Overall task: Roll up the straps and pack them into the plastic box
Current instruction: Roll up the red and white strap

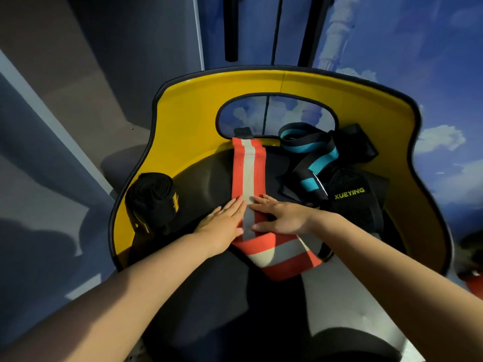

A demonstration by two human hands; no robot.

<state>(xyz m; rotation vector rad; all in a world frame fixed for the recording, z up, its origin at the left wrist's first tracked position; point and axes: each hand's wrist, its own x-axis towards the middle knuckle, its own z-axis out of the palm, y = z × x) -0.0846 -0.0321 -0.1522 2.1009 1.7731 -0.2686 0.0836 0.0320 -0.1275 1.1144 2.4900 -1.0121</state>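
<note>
Step in hand, as I judge: flattening orange-and-white strap on dark seat of yellow chair, centre frame; near end folded sideways toward lower right. Left hand and right hand both flat, grip released, palms pressing strap. Rolled black strap at left; teal-black strap and "XUEYING" strap unrolled at right. Plastic box not in view. Next: pinch folded end, I roll tight toward far end.

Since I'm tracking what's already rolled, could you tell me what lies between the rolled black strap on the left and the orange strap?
In the head view, only bare dark seat surface lies between the rolled black strap and the orange strap; nearer the camera, the left hand rests there.
</note>
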